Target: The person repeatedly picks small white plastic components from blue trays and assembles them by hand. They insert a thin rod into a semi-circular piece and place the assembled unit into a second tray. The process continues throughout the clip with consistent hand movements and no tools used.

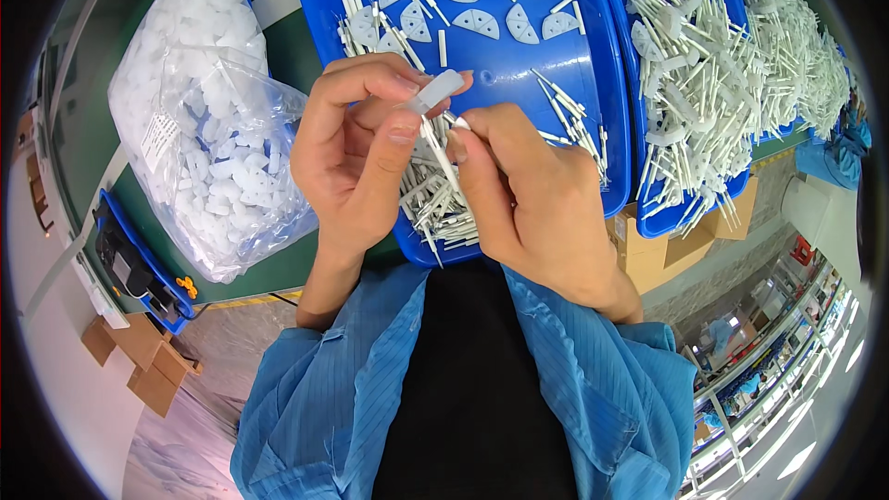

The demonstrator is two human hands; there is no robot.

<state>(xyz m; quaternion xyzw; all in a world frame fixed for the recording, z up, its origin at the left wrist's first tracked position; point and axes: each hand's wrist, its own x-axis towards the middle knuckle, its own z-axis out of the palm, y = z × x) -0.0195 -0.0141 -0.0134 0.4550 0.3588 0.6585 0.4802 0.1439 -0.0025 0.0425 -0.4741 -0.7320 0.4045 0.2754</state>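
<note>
Between the thumb and fingers of my left hand (356,143) is a translucent white plastic piece (437,91). Thin white rods (443,157) hang down from its underside, slanting toward me. My right hand (532,190) is closed in a pinch close beside it, at the upper end of a white rod; whether the rod's tip is inside the piece cannot be made out. Below both hands stands a blue tray (607,65). Loose white rods (440,208) with thin wire ends lie heaped in its near part, and several flat half-round white pieces (477,23) lie in its far part.
On the left a clear plastic bag (199,120) full of white pieces rests on the green table (278,46). To the right, another blue tray (639,157) holds piled rods and joined pieces, with more piles beyond. A black device (134,264) lies in a blue bin at the left edge.
</note>
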